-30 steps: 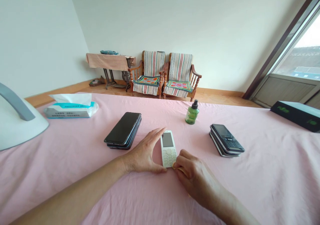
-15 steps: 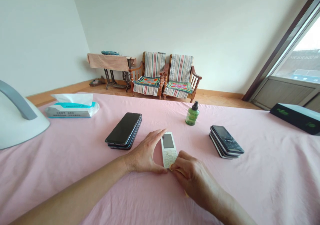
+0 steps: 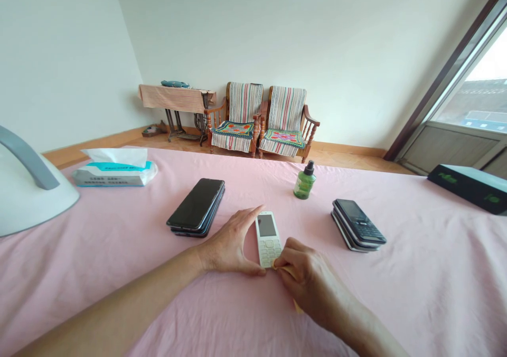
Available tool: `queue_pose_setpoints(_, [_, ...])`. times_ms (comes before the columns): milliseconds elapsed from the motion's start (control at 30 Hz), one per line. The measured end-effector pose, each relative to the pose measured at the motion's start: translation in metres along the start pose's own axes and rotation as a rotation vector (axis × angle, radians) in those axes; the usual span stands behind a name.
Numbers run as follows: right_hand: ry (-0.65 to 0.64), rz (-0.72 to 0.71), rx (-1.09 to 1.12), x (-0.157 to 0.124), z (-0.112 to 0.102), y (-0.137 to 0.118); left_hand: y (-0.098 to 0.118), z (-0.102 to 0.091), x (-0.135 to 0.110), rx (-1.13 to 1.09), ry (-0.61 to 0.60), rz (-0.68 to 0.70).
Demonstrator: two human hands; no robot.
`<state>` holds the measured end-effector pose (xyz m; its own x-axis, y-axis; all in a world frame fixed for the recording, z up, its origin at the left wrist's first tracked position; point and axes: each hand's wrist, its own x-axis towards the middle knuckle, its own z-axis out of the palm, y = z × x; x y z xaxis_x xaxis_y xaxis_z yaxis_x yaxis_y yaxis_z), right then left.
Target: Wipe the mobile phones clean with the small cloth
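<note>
A white keypad mobile phone (image 3: 268,240) lies face up on the pink cloth, its small screen toward the far end. My left hand (image 3: 232,241) grips it lengthwise, with the thumb at the bottom edge and fingertips at the top left corner. Bunched in my right hand (image 3: 303,267) is a yellow cloth (image 3: 298,307), mostly hidden by the fingers; a bit of it touches the phone's lower right corner. To the left sits a stack of dark smartphones (image 3: 198,204). Several keypad phones (image 3: 358,224) are piled on the right.
A green bottle with a black cap (image 3: 304,181) stands beyond the phone. At the left are a tissue pack (image 3: 114,173) and a white object with a grey handle (image 3: 35,198). A black box (image 3: 467,188) lies far right. Two wooden armchairs (image 3: 283,119) stand behind the pink-covered table (image 3: 420,304).
My right hand has shifted very slightly right along the phone's lower end with the cloth. The phone has slid a touch toward me; my left hand keeps its grip.
</note>
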<state>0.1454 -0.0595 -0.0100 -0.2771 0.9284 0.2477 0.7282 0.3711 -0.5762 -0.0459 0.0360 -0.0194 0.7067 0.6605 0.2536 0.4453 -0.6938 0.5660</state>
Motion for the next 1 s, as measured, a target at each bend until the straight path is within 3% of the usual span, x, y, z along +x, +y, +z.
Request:
queue_pose_setpoints(200, [-0.022,-0.054,0.034,0.002,0.003,-0.006,0.0,0.0,0.0,-0.012,0.016,0.014])
queue_pose_setpoints(400, [0.019,0.065,0.01,0.0,-0.001,0.007,-0.002,0.0,0.001,0.029,-0.024,0.007])
queue_pose_setpoints(600, [-0.017,-0.045,0.056,0.001,0.004,-0.002,-0.003,0.0,0.002,0.034,-0.022,0.029])
queue_pose_setpoints(833, [-0.024,0.026,0.062,-0.001,0.0,0.001,-0.004,0.002,0.004,0.055,-0.002,0.032])
queue_pose_setpoints(1000, [-0.043,-0.026,0.108,0.0,0.003,-0.003,-0.002,0.001,0.007,0.061,-0.003,0.095])
